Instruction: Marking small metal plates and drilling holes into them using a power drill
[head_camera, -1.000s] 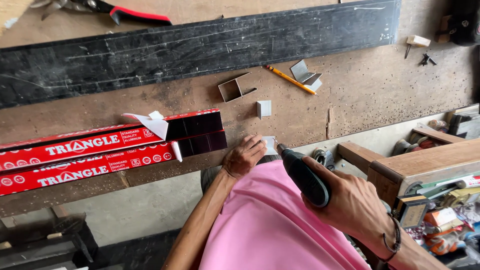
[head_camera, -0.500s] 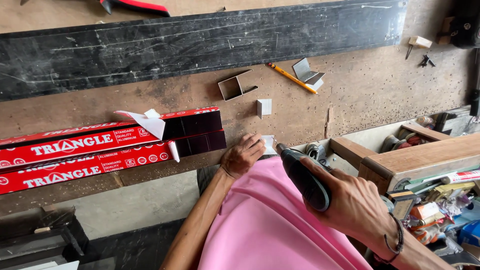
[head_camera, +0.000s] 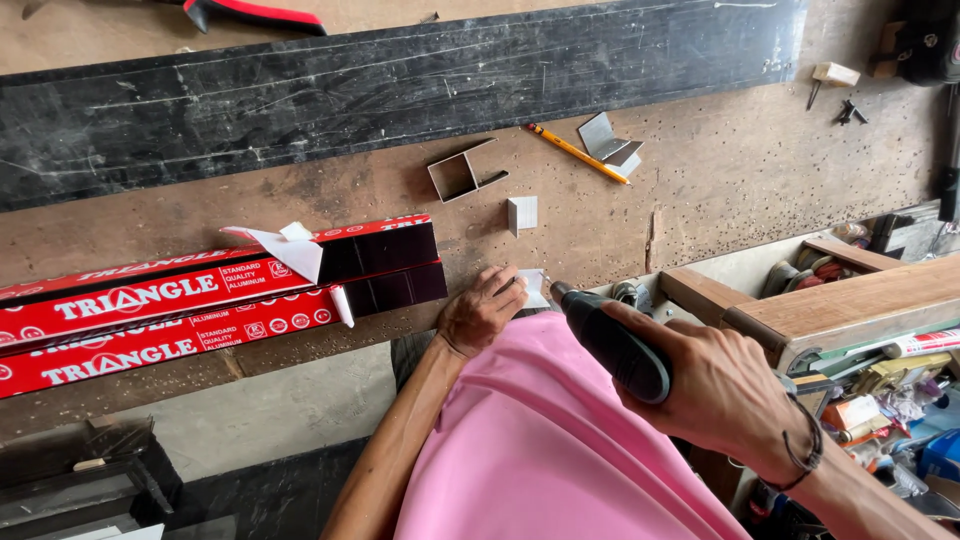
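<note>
My left hand (head_camera: 482, 310) presses a small white metal bracket (head_camera: 533, 287) against the front edge of the wooden workbench (head_camera: 700, 190). My right hand (head_camera: 715, 390) grips a dark power drill (head_camera: 610, 342), its tip pointing at the bracket, close to the fingers of the left hand. Two dark aluminium profiles in red printed wrapping (head_camera: 200, 300) lie on the bench just left of my left hand, with torn white paper at their open ends. My pink shirt fills the lower middle of the view.
On the bench lie a small white block (head_camera: 522, 213), an open metal angle piece (head_camera: 462, 172), a yellow pencil (head_camera: 577, 153), folded metal pieces (head_camera: 608, 138) and a long black board (head_camera: 400, 70). A red-handled tool (head_camera: 255, 14) lies at the top. Timber and cluttered tools are at right.
The view has shifted slightly. Both hands stay put, the drill still aimed at the bracket.
</note>
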